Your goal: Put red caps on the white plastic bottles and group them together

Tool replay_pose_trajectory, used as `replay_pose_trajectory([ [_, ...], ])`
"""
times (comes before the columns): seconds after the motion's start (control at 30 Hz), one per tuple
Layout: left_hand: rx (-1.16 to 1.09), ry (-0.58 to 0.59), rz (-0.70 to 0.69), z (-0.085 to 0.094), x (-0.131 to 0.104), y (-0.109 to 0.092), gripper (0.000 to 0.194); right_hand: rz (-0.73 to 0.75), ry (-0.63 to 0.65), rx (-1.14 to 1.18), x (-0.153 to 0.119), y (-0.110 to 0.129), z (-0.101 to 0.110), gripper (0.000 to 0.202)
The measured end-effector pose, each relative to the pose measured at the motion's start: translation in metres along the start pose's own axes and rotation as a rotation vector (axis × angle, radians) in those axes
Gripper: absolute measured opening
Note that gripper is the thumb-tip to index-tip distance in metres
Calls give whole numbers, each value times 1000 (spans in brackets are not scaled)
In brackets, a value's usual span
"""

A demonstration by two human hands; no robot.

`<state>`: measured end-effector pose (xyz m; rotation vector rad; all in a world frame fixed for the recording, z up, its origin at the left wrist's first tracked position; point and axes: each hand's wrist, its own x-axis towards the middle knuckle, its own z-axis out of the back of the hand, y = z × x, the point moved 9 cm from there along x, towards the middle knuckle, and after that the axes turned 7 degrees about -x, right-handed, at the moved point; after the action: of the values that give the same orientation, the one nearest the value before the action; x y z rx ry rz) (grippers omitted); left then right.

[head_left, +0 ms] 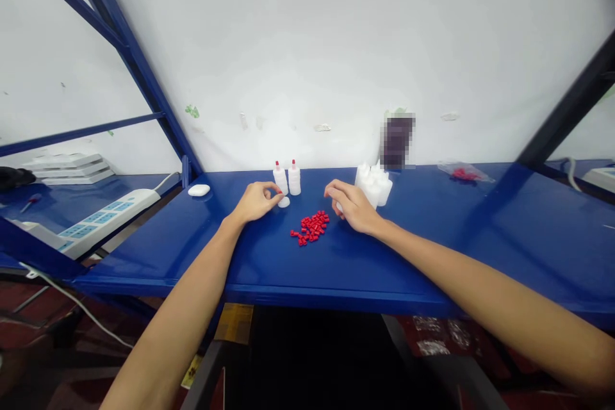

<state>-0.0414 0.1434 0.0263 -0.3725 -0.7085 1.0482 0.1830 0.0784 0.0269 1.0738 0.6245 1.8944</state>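
Observation:
My left hand [258, 201] is closed in a pinch, with a bit of red, seemingly a small red cap [280, 192], at the fingertips. Just below them shows a rounded white piece [284, 202], whose kind I cannot make out. Two white squeeze bottles [295, 180] with red tips stand upright beyond that hand. My right hand [353, 205] curls round a white bottle [339, 207], mostly hidden by the fingers. Between the hands lies a loose pile of red caps [313, 226]. Several white bottles without red tips [377, 186] stand grouped behind my right hand.
The blue table [336, 275] meets a white wall at the back. A white oval object [198, 190] lies at the left. At the back right is a clear bag [465, 173] with red pieces. A power strip [103, 221] lies beyond the blue frame at left.

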Motion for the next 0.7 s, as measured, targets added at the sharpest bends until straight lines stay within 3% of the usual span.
replay_pose_trajectory([
  [0.07,45,38,-32,-8,0,-3,27,71,64,-66,-2,4,-5,30],
  [0.17,73,-44,-62,-3,-1,-10,24,126,93,-164,-2,8,-7,30],
  [0.3,26,-141,-107,4,-5,-28,27,55,116,-405,2,2,-7,20],
  [0.5,-116,49,-167,-31,-11,-63,21,77,348,-852,-2,-4,-20,31],
  [0.7,-80,101,-202,-44,-14,-70,14,74,403,-921,-4,-6,-22,34],
])
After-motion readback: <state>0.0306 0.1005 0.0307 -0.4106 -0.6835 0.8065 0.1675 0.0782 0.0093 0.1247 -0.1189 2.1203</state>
